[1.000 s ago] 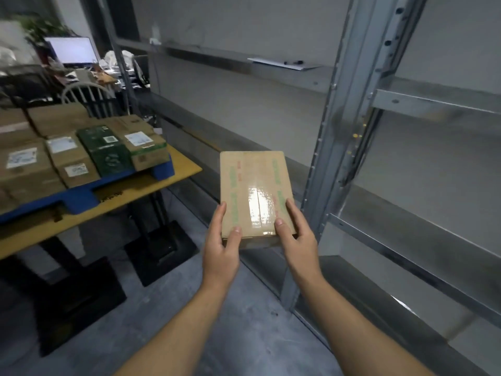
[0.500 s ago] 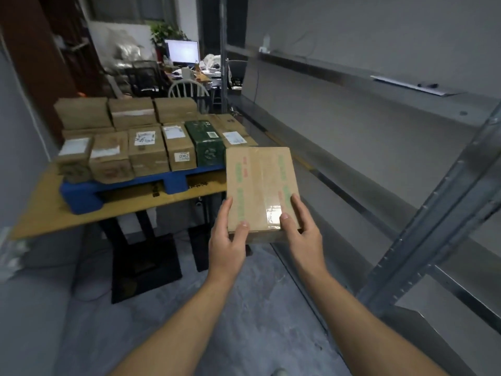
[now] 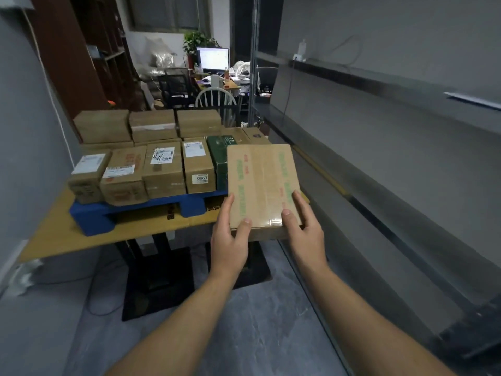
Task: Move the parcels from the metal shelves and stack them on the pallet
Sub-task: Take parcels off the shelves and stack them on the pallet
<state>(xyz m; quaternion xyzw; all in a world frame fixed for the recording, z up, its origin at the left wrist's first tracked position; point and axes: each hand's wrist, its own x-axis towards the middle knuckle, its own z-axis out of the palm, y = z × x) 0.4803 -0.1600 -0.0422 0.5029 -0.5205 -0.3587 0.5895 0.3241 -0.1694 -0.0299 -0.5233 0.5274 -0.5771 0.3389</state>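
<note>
Flat taped parcel (image 3: 261, 185) is held in the air, long axis running 12 to 6. Its near end is gripped by both hands: left hand (image 3: 229, 240) at the 7 o'clock corner, right hand (image 3: 306, 234) at 5, thumbs on top, fingers along the sides. Blue pallet (image 3: 92, 217) of stacked parcels (image 3: 162, 169) on the worktop (image 3: 62, 234) lies at 10 o'clock, left hand nearer; metal shelves (image 3: 379, 185) at 3.

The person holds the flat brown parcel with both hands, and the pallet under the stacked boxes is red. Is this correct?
Not quite. In the head view the pallet is blue, not red. The rest is right: the left hand and the right hand both hold the flat brown parcel, and the stacked boxes sit on that pallet.
</note>
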